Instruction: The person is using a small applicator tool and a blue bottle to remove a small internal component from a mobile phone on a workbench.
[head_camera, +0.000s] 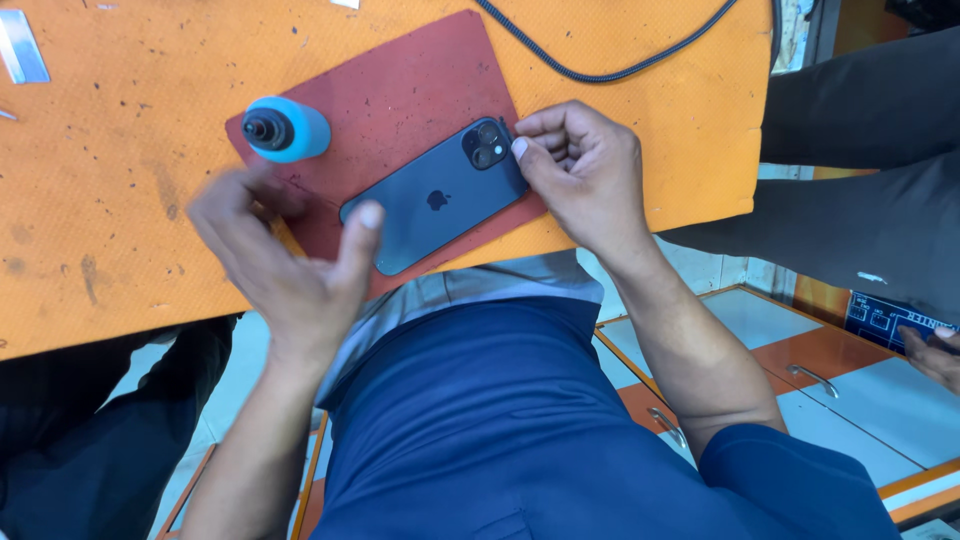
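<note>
Left hand (290, 265) spread open, right hand (585, 170) curled, forearms extended

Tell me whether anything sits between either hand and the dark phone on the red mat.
Nothing visible does. The right hand already touches the phone at its camera corner, and the left hand has its thumb at the opposite end. The blue tool lies off to the side.
</note>
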